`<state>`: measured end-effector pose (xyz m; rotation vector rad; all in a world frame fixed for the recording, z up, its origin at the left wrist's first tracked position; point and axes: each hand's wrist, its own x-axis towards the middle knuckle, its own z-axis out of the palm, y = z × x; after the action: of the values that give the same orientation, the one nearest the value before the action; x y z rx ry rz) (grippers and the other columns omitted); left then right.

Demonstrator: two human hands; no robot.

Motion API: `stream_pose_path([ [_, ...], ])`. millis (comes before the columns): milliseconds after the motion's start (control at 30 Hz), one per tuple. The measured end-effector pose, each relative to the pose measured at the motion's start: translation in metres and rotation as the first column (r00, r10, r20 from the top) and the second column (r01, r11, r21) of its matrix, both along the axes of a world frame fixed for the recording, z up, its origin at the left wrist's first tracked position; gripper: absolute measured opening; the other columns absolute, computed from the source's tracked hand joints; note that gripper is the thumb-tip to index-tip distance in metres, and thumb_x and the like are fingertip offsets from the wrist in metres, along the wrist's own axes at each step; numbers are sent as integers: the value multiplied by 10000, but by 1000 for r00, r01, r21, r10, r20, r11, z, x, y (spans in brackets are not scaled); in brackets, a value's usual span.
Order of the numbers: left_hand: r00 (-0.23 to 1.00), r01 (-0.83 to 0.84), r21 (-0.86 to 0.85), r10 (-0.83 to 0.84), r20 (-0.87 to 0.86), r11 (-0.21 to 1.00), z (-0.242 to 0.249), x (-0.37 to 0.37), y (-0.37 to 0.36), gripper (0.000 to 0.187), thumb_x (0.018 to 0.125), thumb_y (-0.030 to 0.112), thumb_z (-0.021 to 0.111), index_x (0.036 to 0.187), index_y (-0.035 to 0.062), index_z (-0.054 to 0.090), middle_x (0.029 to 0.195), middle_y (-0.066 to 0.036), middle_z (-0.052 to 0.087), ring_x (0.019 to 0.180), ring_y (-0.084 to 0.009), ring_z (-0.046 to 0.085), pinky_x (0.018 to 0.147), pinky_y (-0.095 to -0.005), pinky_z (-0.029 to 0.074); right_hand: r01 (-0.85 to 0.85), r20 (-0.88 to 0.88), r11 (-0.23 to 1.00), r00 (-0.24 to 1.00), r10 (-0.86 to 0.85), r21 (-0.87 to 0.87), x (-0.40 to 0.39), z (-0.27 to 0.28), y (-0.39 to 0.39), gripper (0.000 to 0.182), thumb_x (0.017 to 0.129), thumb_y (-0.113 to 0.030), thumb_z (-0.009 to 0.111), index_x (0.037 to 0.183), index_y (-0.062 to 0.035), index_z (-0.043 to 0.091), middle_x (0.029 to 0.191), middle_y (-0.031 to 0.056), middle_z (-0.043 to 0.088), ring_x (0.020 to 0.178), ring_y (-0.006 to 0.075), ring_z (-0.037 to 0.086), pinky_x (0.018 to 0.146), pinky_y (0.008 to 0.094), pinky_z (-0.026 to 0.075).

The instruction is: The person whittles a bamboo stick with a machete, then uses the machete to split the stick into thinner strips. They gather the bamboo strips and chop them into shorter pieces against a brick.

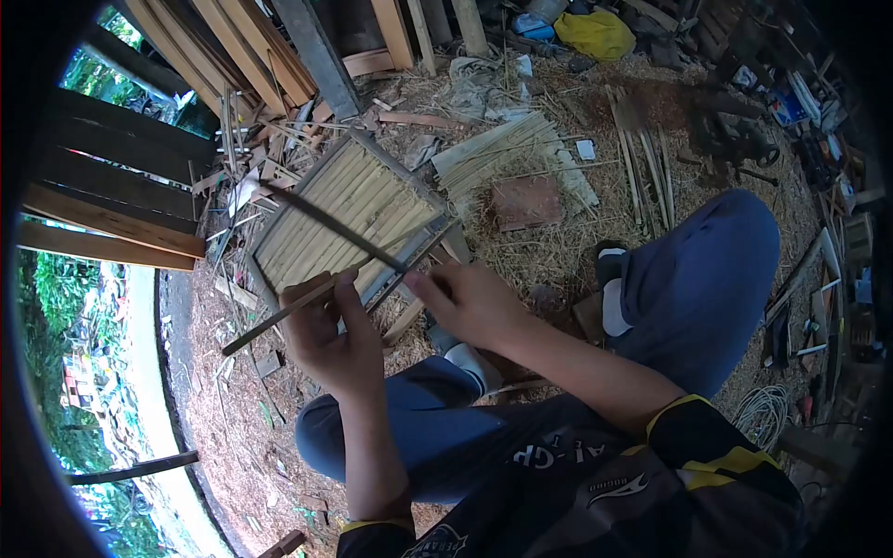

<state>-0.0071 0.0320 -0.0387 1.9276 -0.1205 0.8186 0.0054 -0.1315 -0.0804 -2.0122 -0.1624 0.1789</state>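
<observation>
My left hand (333, 333) is closed around a thin bamboo strip (258, 333), which slants from lower left to upper right. My right hand (472, 302) grips a knife (326, 220) whose long, dark, narrow blade points up and to the left. Blade and strip cross in this view just in front of my right thumb; the knife's handle is hidden in the fist. Beneath both hands lies a wooden-framed panel of pale bamboo slats (327, 221).
A mat of split bamboo strips (498, 149) lies beyond the panel, with a reddish flat block (526, 203) beside it. Longer strips (642, 158) rest farther right. Timber planks (251, 51) lean at the back left. Shavings cover the ground; a wire coil (761, 416) is at right.
</observation>
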Motion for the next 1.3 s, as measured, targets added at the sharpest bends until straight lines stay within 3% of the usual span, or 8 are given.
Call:
stream_pose_path([
  [100,999,26,46,-27,38,999,4,5,-3,96,988,-65,603,1076,-82,568,1008,-145,650,934,-212,730,726,-267,608,-16,92,999,996,11,47,-5,2,0,586,1037,-498,539,754,-3,676,599,181,595,569,383,622,564,470,469],
  [200,999,53,-17,-53,-1,998,8,6,-6,142,986,-83,608,1118,-56,562,1036,-133,651,960,-180,706,855,-299,606,46,14,999,999,-46,-1,10,-10,-6,571,1031,-487,556,746,-5,671,601,184,593,578,382,628,566,472,470],
  [400,998,22,91,-16,-60,996,12,5,-10,145,990,-67,617,1124,-43,568,1009,-123,660,956,-180,706,852,-289,602,-50,58,995,997,45,91,1,11,-11,564,1027,-484,557,741,-15,684,618,190,608,593,388,630,567,477,468],
  [600,996,34,40,-30,-82,999,11,8,-8,141,997,-39,629,1124,-31,569,1009,-121,670,981,-185,711,868,-284,597,18,-45,999,999,-20,-39,15,-1,-22,555,1021,-471,566,722,-19,684,600,188,603,579,393,625,569,474,469],
  [700,994,35,68,-27,-108,997,15,5,-15,133,998,-37,627,1118,-30,570,1023,-130,671,988,-196,717,870,-290,603,-46,40,996,998,43,78,4,13,-21,546,1025,-474,562,752,-22,702,605,194,607,581,394,631,573,470,475],
  [800,990,11,179,14,-142,984,18,4,-13,128,1000,-45,616,1117,-32,565,1036,-132,660,992,-206,716,874,-305,608,-14,-24,1000,1000,14,-8,12,-2,-24,529,1024,-475,566,790,-23,710,593,182,601,570,376,631,569,465,475],
  [900,991,40,151,-20,-131,988,18,7,-13,128,1001,-53,608,1118,-31,558,1048,-133,651,991,-208,713,883,-317,611,67,-13,991,998,-66,118,20,-18,-28,523,1024,-464,572,790,-16,704,579,180,592,566,369,638,559,466,468],
  [1300,997,67,99,-63,-36,993,15,15,-30,161,1000,-58,601,1138,-38,522,1076,-149,633,998,-220,702,881,-330,642,11,-5,987,1000,-10,159,3,-3,-28,546,1040,-447,544,746,-10,685,569,182,572,522,379,585,537,465,444],
])
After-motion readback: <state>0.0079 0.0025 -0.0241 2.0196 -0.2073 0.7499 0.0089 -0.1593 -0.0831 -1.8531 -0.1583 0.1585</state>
